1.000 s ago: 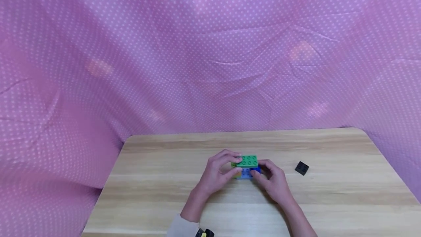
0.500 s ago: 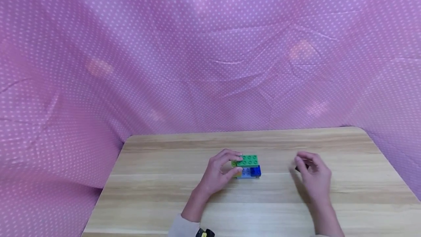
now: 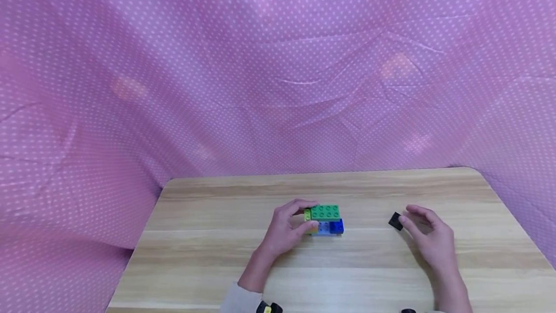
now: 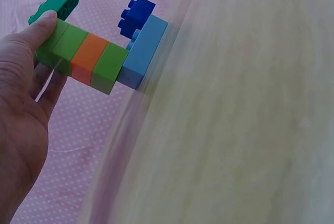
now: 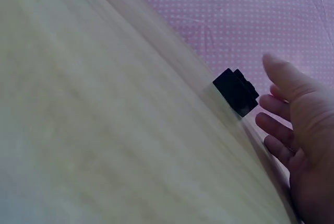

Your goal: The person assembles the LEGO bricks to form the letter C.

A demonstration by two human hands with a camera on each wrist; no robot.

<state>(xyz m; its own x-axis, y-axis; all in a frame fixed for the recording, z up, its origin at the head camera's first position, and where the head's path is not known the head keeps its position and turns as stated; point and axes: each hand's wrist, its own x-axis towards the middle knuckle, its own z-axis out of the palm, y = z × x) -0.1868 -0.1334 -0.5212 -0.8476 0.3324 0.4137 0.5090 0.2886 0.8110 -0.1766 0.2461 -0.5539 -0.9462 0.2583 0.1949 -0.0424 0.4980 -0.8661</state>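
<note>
A stack of toy building bricks stands on the table, with a light blue brick at its base. From one end of that base rises a column of green bricks with an orange brick among them. A long green brick tops the column and overhangs the base. At the base's other end sits a dark blue brick. My left hand grips the column's upper part between thumb and fingers. My right hand, fingers loosely bent, is beside a black brick, with a gap between them in the right wrist view.
The wooden table carries the stack near its middle and the black brick to the right. Pink dotted cloth hangs behind and at both sides of the table.
My right hand has left the dark blue brick and moved right, passing over the black brick to its right side. My left hand has stayed on the stack.
</note>
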